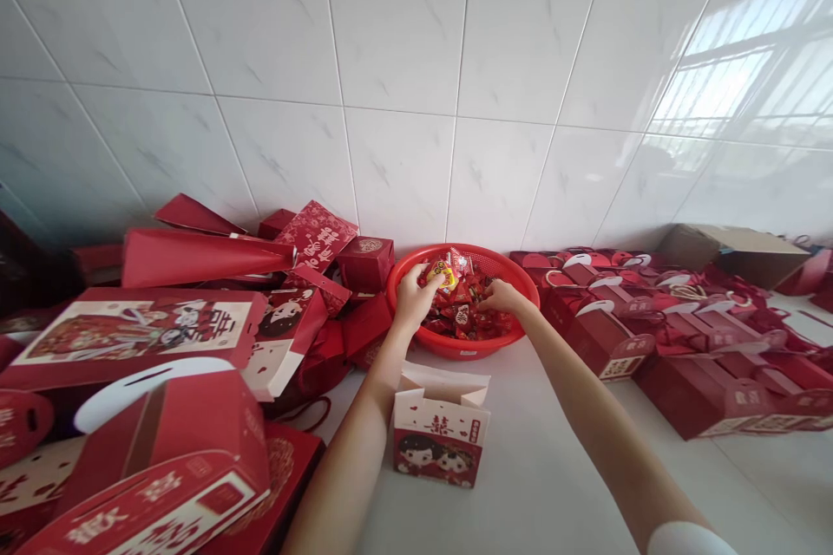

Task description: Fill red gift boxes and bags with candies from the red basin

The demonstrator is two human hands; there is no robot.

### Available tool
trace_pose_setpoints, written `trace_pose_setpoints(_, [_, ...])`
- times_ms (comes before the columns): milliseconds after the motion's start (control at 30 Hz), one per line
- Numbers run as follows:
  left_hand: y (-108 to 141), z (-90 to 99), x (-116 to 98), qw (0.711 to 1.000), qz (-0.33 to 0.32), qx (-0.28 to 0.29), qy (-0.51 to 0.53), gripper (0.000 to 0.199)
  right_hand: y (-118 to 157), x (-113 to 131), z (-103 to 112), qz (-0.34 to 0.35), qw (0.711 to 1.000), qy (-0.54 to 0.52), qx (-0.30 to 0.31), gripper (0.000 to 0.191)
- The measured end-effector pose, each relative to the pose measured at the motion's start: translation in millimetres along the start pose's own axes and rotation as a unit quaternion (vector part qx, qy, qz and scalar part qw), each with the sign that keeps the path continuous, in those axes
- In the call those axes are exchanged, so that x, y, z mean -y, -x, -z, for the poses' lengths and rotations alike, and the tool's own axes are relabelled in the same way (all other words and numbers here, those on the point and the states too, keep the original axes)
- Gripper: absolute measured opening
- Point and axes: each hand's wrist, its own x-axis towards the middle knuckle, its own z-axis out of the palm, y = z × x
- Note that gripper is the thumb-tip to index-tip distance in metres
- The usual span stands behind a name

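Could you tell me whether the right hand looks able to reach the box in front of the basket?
Probably yes: the right hand is in the red basket just beyond the box, whose right side nothing visibly blocks; the left forearm flanks its left.

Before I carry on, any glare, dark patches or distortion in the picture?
All in the head view: window glare washes out the tiled wall at upper right; the far left edge is dark; tile lines splay, suggesting wide-angle distortion; the red basket shows clearly, but print on most wrappers is too small to read.
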Motion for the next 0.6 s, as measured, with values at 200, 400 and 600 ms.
trace_pose_setpoints(200, [1.5,-0.5,-3.2,1.0,-0.001,-0.001,0.0,0.023,1.1,4.9,0.0,0.034,0.996,0.019,0.08,0.019])
trace_pose_setpoints(400, [3.1,-1.4,-5.0,1.0,-0.005,0.002,0.002,0.023,1.4,9.5,-0.6,0.073,0.987,0.055,0.13,0.056])
trace_pose_setpoints(600, [0.6,-1.2,-1.1,1.0,-0.004,0.001,0.004,0.026,-3.3,9.9,-7.8,0.103,0.986,0.044,0.12,0.049])
